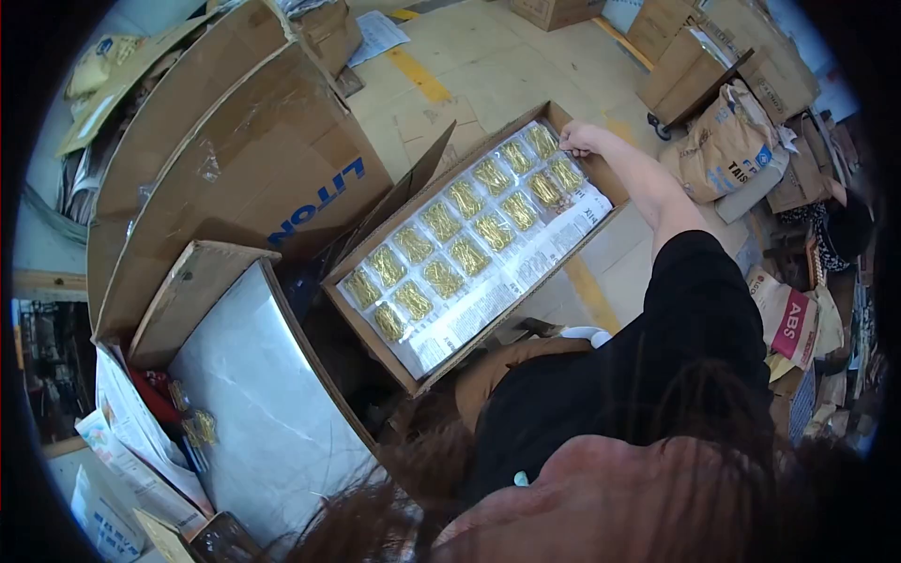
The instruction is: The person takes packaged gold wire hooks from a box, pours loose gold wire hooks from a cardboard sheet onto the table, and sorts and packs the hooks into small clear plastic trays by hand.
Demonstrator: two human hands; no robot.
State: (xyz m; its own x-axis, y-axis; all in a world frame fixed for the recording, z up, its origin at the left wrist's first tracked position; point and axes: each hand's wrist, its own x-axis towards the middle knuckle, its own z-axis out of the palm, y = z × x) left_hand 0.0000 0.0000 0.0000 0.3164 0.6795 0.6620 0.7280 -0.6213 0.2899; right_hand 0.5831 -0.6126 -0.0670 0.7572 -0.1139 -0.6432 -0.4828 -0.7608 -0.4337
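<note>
My right hand (579, 140) reaches to the far end of a long open cardboard box (488, 330). Its fingers are pinched together beside the corner packet of gold-coloured metal pieces (542, 142); what they grip, if anything, is too small to make out. Clear packets of these thin gold pieces lie in two rows inside the box, on printed newspaper (544, 272). My left hand is out of view.
A grey tabletop (253, 375) with cardboard edging stands at the left, holding several loose gold packets (200, 427). Behind it lean large cardboard sheets (253, 150). Sacks (727, 150) and cartons (690, 66) are piled at the right.
</note>
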